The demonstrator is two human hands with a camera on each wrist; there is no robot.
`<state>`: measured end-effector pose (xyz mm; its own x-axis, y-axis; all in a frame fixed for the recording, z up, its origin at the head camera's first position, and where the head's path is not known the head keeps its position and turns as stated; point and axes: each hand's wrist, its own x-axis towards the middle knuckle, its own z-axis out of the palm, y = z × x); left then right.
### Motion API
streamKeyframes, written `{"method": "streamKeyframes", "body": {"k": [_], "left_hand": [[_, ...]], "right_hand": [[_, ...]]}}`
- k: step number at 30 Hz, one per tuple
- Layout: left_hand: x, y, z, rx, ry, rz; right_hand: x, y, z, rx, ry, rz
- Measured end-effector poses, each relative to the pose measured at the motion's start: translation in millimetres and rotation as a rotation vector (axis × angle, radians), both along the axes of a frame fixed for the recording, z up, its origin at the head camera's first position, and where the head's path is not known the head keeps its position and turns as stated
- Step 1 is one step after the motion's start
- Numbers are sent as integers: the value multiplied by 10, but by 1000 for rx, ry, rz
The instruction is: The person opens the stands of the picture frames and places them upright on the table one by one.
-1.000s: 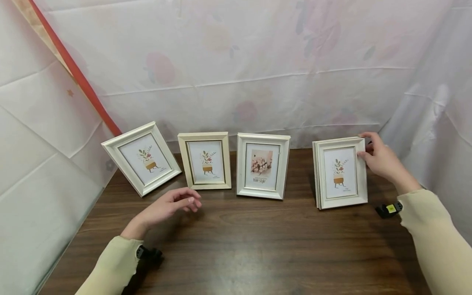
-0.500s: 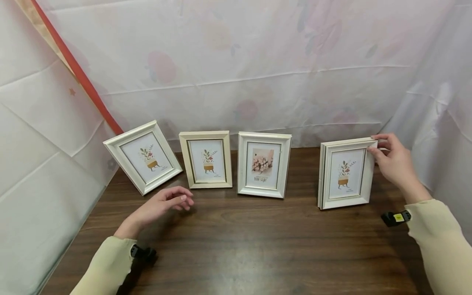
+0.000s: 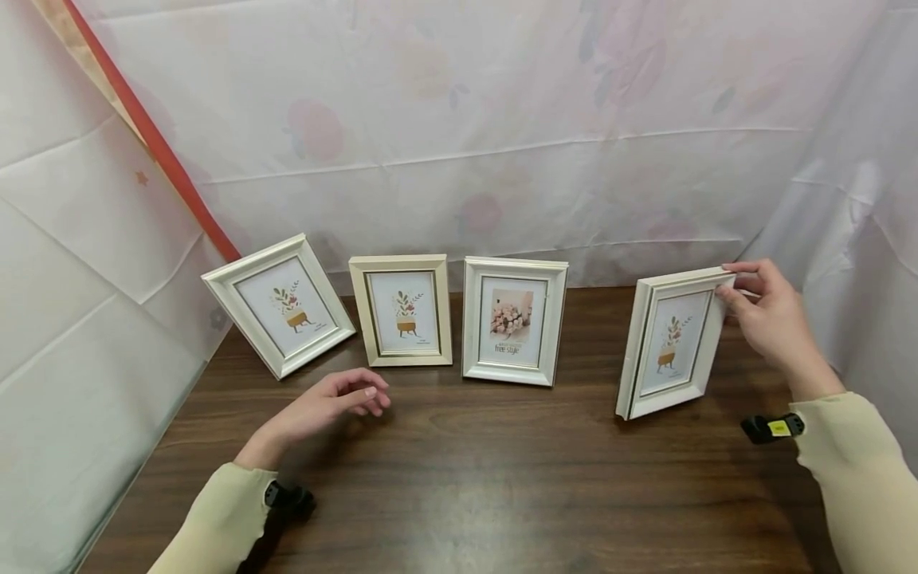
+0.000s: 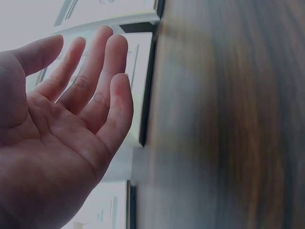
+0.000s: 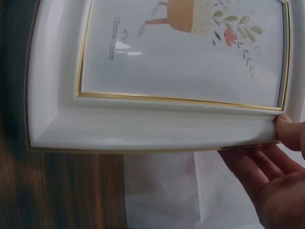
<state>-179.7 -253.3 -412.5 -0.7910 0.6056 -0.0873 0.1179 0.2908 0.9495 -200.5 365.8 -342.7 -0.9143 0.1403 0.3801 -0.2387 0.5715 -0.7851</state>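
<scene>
At the right of the head view my right hand (image 3: 770, 319) grips a white picture frame (image 3: 706, 343) by its upper right edge, thumb on the front and fingers behind. That picture frame (image 5: 143, 129) has a gold inner line and a print of a plant pot; it stands upright, turned at an angle. My left hand (image 3: 323, 414) holds nothing and hovers over the table in front of a cream picture frame (image 3: 360, 303), its fingers loosely bent. In the left wrist view the left hand (image 4: 71, 124) shows its palm and relaxed fingers.
A white frame (image 3: 218, 291) leans tilted at the far left. Another white frame (image 3: 472, 319) with a rose print stands in the middle. The dark wooden table (image 3: 459, 470) meets a pale floral curtain (image 3: 430, 175) at the back.
My right hand has moved a little right, and the frame in it has turned from facing forward to an angle. The left hand shifted slightly left and then back.
</scene>
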Motion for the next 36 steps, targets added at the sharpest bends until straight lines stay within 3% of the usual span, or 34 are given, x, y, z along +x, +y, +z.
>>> {"method": "streamKeyframes", "body": {"k": [7,14,20,27,36], "left_hand": [[40,187,23,11,14,-53],[77,340,30,34,13,-114],[86,406,29,11,15,-125],[111,486,42,19,-3,-143],[134,629,71,55,-7,-210]], "right_hand": [[22,-157,41,-141,35,82],[66,-314,60,-279,45,223],[98,-438,48,-313,46,306],[119,-573,13,-295,32,336],[60,-807,-62,-540,50,506]]}}
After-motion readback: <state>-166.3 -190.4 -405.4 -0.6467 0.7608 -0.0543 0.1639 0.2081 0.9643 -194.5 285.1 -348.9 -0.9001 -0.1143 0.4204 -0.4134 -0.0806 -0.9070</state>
